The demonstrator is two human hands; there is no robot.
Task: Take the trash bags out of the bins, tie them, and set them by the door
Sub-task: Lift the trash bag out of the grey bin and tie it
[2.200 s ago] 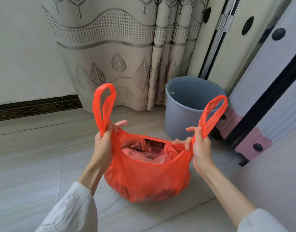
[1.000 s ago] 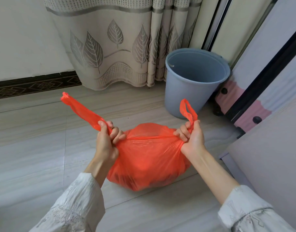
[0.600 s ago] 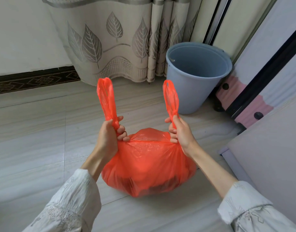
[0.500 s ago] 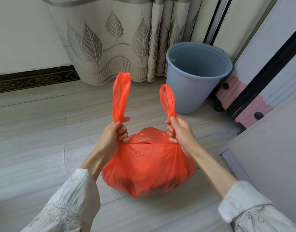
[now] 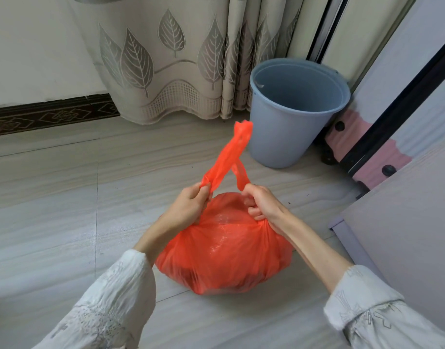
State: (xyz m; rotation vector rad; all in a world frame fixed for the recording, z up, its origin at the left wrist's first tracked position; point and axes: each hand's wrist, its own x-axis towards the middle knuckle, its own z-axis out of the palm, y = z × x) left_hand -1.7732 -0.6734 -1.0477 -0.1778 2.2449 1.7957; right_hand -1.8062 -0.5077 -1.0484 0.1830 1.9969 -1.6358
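Note:
A full orange trash bag (image 5: 224, 250) sits on the pale tile floor in front of me. My left hand (image 5: 188, 209) pinches one long handle strip that slants up to the right. My right hand (image 5: 263, 205) grips the other handle close to the bag's top. The two handle strips (image 5: 231, 157) cross above the bag between my hands. A blue-grey plastic bin (image 5: 291, 122) stands behind the bag, with no bag in it.
A leaf-patterned curtain (image 5: 166, 59) hangs to the floor behind the bin. A pink, white and black panel (image 5: 382, 137) leans at the right. A grey furniture side (image 5: 402, 235) stands close to my right arm. Open floor lies to the left.
My hands came closer together over the bag. The two handles, held upright and apart before, now cross each other above the bag's closed top.

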